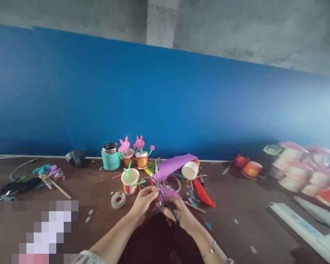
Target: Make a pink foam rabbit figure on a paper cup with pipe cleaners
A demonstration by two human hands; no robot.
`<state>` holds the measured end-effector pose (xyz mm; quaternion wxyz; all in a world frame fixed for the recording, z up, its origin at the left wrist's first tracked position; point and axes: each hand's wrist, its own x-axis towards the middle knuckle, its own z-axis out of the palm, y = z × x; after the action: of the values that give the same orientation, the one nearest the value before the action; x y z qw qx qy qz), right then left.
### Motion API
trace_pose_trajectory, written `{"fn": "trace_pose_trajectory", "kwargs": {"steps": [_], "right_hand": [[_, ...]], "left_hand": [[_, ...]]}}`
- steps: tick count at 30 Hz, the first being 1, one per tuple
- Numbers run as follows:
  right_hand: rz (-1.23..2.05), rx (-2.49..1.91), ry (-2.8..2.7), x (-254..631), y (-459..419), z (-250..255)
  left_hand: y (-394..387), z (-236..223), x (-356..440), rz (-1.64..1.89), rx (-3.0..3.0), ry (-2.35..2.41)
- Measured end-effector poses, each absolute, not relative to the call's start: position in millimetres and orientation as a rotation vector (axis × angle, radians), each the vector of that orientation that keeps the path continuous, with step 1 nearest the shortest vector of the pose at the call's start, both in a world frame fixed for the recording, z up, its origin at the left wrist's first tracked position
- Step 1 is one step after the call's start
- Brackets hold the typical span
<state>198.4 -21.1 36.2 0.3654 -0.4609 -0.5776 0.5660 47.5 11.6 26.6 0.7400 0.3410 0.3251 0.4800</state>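
My left hand pinches a small pink paper piece between thumb and fingers. In my right hand is a pair of dark-handled scissors, their blades pointing up beside that piece. Whether the blades touch the paper I cannot tell. Just beyond the hands lies a purple sheet with a cut edge. A paper cup with green strips in it stands left of the sheet, and a clear tape roll lies nearer me. Pink cut-out animal faces rise from two red-and-white cups farther back.
A turquoise flask stands near the blue partition. A tipped paper cup and a red pouch-like item lie right of the hands. Stacked paper cups occupy the far right. Black tape and a wooden stick lie left.
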Motion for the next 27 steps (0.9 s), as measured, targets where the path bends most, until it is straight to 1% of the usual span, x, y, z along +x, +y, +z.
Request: {"fn": "trace_pose_trajectory", "kwargs": {"steps": [27], "right_hand": [[1.455, -1.195, -1.54, 202.5, -21.5, 35.9]], "left_hand": [[13.6, 28.8, 42.9, 0.997, 0.837, 0.683]]}}
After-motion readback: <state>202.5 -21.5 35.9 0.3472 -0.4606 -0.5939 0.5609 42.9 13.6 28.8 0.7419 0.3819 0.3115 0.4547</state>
